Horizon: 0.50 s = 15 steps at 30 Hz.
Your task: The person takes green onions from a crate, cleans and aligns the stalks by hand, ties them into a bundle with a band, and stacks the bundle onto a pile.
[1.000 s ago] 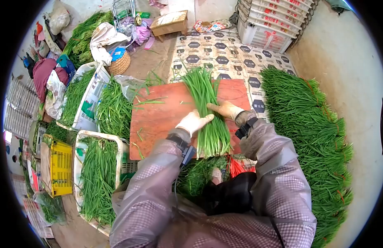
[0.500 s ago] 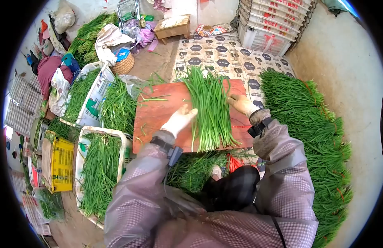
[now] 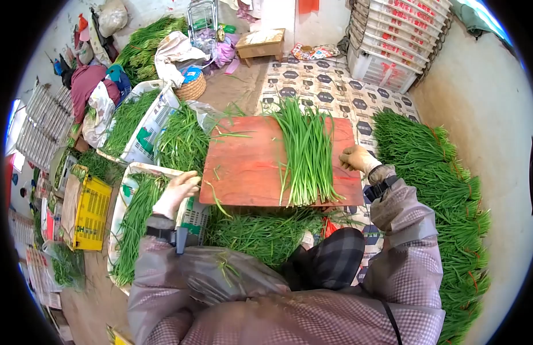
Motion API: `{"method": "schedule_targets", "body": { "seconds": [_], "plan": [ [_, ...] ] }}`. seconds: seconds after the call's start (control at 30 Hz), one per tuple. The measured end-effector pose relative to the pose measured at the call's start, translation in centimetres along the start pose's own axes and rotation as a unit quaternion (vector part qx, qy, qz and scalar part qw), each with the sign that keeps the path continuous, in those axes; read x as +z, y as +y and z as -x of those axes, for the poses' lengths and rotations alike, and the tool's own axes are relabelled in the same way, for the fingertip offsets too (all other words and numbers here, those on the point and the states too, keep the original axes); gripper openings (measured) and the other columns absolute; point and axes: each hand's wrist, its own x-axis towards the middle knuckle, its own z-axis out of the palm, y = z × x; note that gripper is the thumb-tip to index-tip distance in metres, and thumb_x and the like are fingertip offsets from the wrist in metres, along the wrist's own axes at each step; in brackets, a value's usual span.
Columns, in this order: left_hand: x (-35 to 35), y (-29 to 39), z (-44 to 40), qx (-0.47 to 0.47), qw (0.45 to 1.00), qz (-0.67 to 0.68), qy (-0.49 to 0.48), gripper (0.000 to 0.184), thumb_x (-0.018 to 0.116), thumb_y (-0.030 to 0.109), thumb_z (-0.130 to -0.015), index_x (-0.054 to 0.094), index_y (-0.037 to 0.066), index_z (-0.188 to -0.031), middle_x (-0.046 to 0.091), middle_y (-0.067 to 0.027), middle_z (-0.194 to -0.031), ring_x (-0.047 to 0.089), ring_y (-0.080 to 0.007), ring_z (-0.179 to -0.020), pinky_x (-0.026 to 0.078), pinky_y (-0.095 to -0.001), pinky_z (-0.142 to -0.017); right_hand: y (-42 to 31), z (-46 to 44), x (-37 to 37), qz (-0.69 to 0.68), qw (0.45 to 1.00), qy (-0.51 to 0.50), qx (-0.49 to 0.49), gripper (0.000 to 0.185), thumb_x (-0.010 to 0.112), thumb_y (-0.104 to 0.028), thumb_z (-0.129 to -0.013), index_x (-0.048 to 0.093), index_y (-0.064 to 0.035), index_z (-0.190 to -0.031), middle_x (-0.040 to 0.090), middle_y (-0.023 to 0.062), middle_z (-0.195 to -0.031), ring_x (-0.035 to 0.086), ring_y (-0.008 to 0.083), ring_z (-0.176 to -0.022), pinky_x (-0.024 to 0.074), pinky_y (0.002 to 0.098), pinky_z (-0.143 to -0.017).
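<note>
A loose bunch of long green stalks (image 3: pixel 308 155) lies on the right half of a reddish board (image 3: pixel 243 167), pale ends toward me. My left hand (image 3: pixel 179 192), in a pale glove, hangs over the rim of a white basket (image 3: pixel 128 172) of greens, left of the board, fingers apart and holding nothing. Just right of the bunch, above the board's right edge, is my gloved right hand (image 3: pixel 358 159). Its fingers are curled together, and whether anything small is between them cannot be made out.
Tied green bundles (image 3: pixel 433 218) line the right wall. At the left stand a yellow crate (image 3: pixel 93 213) and another white basket (image 3: pixel 148 123) of greens. Stacked white crates (image 3: pixel 393 46) and a small wooden table (image 3: pixel 261 45) are at the back. Loose greens (image 3: pixel 261 233) lie below the board.
Both hands have let go of the bunch. My left hand has moved left to the white basket, and my right hand slightly right. The view has shifted, and the bunch lies flat on the board.
</note>
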Motion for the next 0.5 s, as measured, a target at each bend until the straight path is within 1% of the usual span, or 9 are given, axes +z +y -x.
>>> {"method": "schedule_targets", "body": {
  "seconds": [0.1,0.17,0.23,0.27,0.3,0.33,0.4,0.43,0.5],
  "plan": [
    [-3.6,0.6,4.1,0.017,0.999,-0.012,0.045,0.049,0.059,0.033,-0.095,0.052,0.005,-0.135,0.066,-0.0047,-0.119,0.065,-0.0110,-0.094,0.050,-0.0253,-0.082,-2.4,0.7,0.6,0.031,0.999,-0.009,-0.019,0.026,0.059,-0.023,-0.090,0.070,0.0003,-0.086,0.068,0.0087,-0.071,0.063,0.0145,-0.061,0.0499,0.0287,-0.056],
    [-6.3,-1.3,5.9,0.010,0.996,0.026,0.090,0.051,0.062,0.032,-0.093,0.053,0.005,-0.135,0.067,-0.0045,-0.116,0.064,-0.0127,-0.095,0.049,-0.0262,-0.084,-4.2,0.7,2.0,0.032,0.999,-0.010,-0.039,0.025,0.059,-0.024,-0.089,0.071,-0.0015,-0.087,0.068,0.0078,-0.072,0.062,0.0140,-0.061,0.0486,0.0291,-0.056],
    [-8.8,-2.7,8.7,0.020,0.991,0.036,0.126,0.052,0.061,0.033,-0.093,0.052,0.005,-0.135,0.067,-0.0052,-0.119,0.063,-0.0134,-0.098,0.049,-0.0278,-0.086,-5.7,0.3,3.9,0.072,0.991,-0.013,-0.111,0.027,0.061,-0.028,-0.088,0.071,-0.0024,-0.088,0.064,0.0074,-0.065,0.057,0.0143,-0.057,0.0460,0.0313,-0.056],
    [-10.4,-3.7,10.2,0.021,0.989,0.020,0.143,0.048,0.055,0.033,-0.097,0.050,0.006,-0.137,0.065,-0.0066,-0.123,0.063,-0.0141,-0.100,0.049,-0.0285,-0.088,-7.1,0.5,4.8,0.056,0.991,-0.048,-0.109,0.028,0.061,-0.029,-0.089,0.071,-0.0017,-0.089,0.060,0.0066,-0.062,0.056,0.0137,-0.056,0.0452,0.0317,-0.055],
    [-11.7,-4.7,12.2,0.026,0.983,0.042,0.176,0.049,0.060,0.032,-0.094,0.053,0.005,-0.134,0.066,-0.0060,-0.121,0.063,-0.0147,-0.098,0.049,-0.0293,-0.087,-8.5,0.4,6.1,0.057,0.990,-0.072,-0.109,0.028,0.061,-0.028,-0.089,0.072,-0.0020,-0.091,0.059,0.0053,-0.063,0.055,0.0126,-0.057,0.0448,0.0313,-0.055],
    [-13.0,-6.2,14.0,0.026,0.976,0.057,0.206,0.049,0.060,0.032,-0.094,0.053,0.005,-0.134,0.067,-0.0064,-0.120,0.064,-0.0154,-0.097,0.049,-0.0300,-0.087,-10.0,0.3,7.6,0.065,0.988,-0.087,-0.111,0.025,0.061,-0.026,-0.092,0.073,-0.0047,-0.098,0.057,0.0013,-0.063,0.049,0.0083,-0.055,0.0412,0.0277,-0.052],
    [-15.5,-10.1,17.8,0.013,0.959,0.088,0.269,0.048,0.060,0.032,-0.094,0.054,0.005,-0.133,0.068,-0.0071,-0.118,0.064,-0.0166,-0.096,0.049,-0.0316,-0.087,-12.0,-0.4,11.0,0.017,0.976,-0.156,-0.148,0.020,0.060,-0.015,-0.092,0.072,-0.0037,-0.103,0.062,-0.0013,-0.072,0.051,0.0063,-0.060,0.0408,0.0249,-0.053],
    [-16.4,-11.9,19.7,0.000,0.948,0.106,0.299,0.047,0.061,0.031,-0.094,0.054,0.005,-0.133,0.068,-0.0073,-0.116,0.064,-0.0172,-0.095,0.049,-0.0326,-0.087,-12.5,-1.3,13.1,0.007,0.970,-0.187,-0.154,0.023,0.060,-0.013,-0.093,0.068,-0.0022,-0.111,0.065,0.0010,-0.085,0.056,0.0082,-0.071,0.0458,0.0267,-0.060],
    [-17.7,-16.5,23.0,-0.041,0.925,0.101,0.364,0.046,0.062,0.030,-0.093,0.056,0.004,-0.131,0.070,-0.0062,-0.111,0.065,-0.0186,-0.093,0.050,-0.0332,-0.083,-13.9,-2.5,17.8,0.088,0.946,-0.176,-0.258,0.028,0.061,-0.013,-0.088,0.066,-0.0024,-0.114,0.067,0.0075,-0.086,0.062,0.0175,-0.079,0.0498,0.0330,-0.075]
  ]
}}
